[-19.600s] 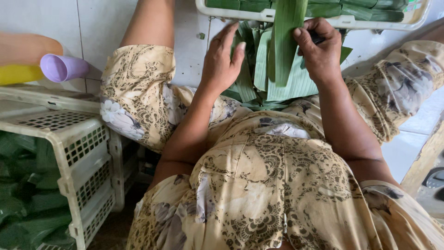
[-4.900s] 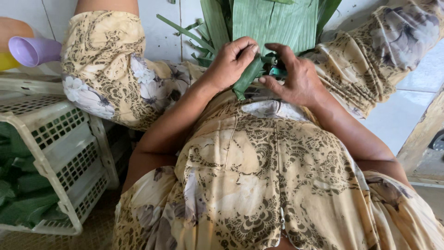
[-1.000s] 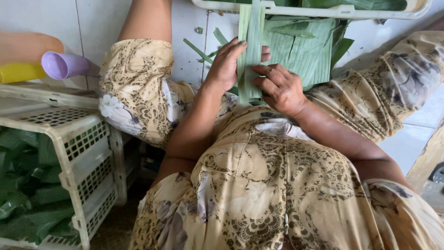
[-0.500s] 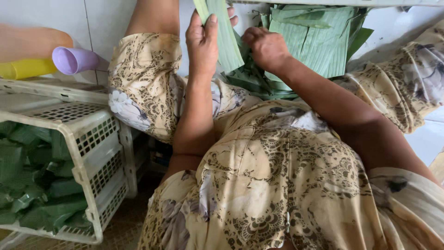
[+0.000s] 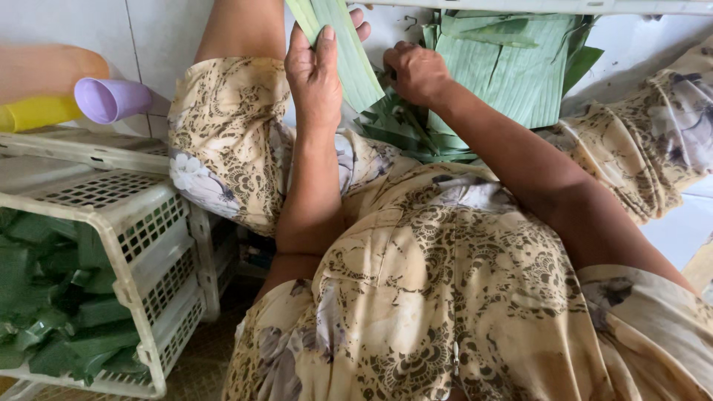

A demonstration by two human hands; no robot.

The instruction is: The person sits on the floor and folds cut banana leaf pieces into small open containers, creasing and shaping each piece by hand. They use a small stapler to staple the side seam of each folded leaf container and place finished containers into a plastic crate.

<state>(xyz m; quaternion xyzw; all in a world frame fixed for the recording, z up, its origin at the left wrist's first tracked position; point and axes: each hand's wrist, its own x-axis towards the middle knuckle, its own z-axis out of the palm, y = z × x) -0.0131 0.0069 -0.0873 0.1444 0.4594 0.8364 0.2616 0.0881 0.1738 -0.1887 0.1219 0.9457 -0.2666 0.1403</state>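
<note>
I sit with my knees apart in a patterned beige dress. My left hand (image 5: 316, 78) grips a long pale green strip of banana leaf (image 5: 345, 48) that runs up out of the frame. My right hand (image 5: 416, 73) is closed and pressed onto a pile of green leaf pieces (image 5: 512, 74) lying between my knees on the white tiled floor. Whether the right hand holds anything in its fingers is hidden. Darker leaf scraps (image 5: 394, 130) lie under the pile, near my lap.
A white perforated plastic crate (image 5: 126, 238) stands at my left, holding folded green leaf pieces (image 5: 44, 312). Behind it lie a lilac plastic cup (image 5: 111, 99) and a yellow object (image 5: 33, 113). A white tray rim (image 5: 535, 6) crosses the top edge.
My left hand has lifted the leaf strip up and to the left, away from the pile. My right hand has let go of the strip and moved down onto the pile.
</note>
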